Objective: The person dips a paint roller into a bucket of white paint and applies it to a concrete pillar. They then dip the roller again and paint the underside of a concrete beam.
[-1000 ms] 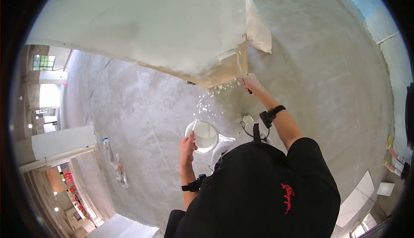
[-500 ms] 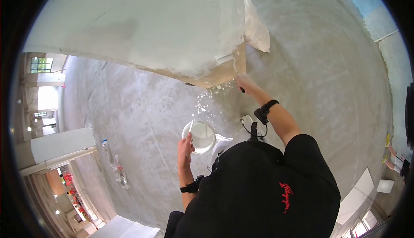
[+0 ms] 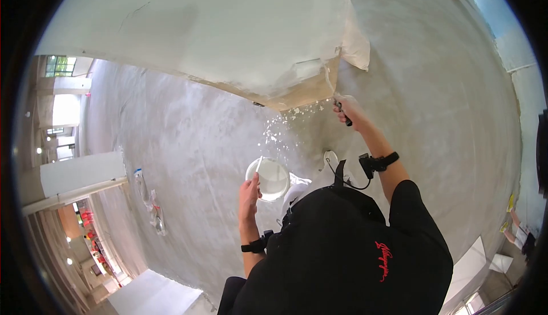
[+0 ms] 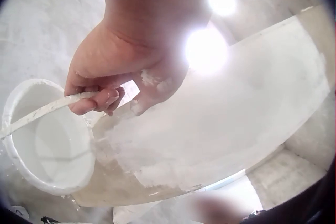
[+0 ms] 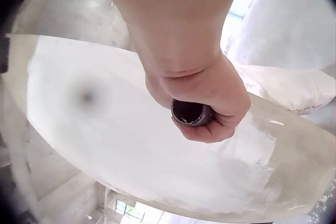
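Right of centre in the head view, we see the tool [image 3: 348,122] near the wall's [image 3: 228,24] lower corner, the fingers of the right hand [image 3: 354,113] curled round its handle (whether the far end touches, we can't tell). Tilted wrong, we judge, it could gouge the coat. Near mid-frame, the fingers of the left hand [image 3: 248,196] pinch a strip [image 4: 44,109] by the bucket [image 3: 278,172]; a loose pinch might drop it. Underfoot, stray flecks [image 3: 273,137] on the floor [image 3: 188,126] could make us slip.
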Demonstrator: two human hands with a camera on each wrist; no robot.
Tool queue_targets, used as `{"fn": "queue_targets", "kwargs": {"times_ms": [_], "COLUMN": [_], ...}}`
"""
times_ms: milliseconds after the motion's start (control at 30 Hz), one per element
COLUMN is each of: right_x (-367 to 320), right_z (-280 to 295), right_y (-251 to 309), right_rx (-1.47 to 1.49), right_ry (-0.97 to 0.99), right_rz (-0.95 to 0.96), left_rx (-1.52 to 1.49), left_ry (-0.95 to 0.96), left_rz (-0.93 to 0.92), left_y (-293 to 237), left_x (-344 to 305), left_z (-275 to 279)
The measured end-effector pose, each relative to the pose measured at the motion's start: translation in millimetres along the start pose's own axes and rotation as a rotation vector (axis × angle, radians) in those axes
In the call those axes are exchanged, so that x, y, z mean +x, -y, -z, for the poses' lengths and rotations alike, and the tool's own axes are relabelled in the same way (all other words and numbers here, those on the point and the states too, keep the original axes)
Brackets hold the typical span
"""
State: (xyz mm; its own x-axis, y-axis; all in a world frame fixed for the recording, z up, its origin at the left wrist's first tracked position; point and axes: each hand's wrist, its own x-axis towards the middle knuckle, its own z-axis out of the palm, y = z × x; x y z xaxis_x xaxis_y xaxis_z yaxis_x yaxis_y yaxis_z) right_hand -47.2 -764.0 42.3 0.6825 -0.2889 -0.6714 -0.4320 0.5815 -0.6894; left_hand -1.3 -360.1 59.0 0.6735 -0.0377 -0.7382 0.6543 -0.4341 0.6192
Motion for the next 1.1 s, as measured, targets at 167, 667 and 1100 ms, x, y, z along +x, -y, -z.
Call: {"fn": "queue_targets", "kwargs": {"times_ms": [167,667,1100], "right_x": [41.0,94.2,-48.0], "right_z": [-1.3,11.5,67.3], "right_y": [-18.9,-55.1,28.6], "right_rx": [-0.046,0.086,-0.052], "right_ry": [0.014,0.056,-0.173], "right_rz": [-0.04,-0.106,0.057], "left_rx": [0.02,0.057,0.121], "left_ry": [-0.006,-0.044,0.03], "left_rz": [-0.003,-0.032,-0.055], "left_y": [-3.3,7.4,9.6], "left_x": [-4.8,1.8,8.8], "left_z": [-0.7,-0.5,3.1]}}
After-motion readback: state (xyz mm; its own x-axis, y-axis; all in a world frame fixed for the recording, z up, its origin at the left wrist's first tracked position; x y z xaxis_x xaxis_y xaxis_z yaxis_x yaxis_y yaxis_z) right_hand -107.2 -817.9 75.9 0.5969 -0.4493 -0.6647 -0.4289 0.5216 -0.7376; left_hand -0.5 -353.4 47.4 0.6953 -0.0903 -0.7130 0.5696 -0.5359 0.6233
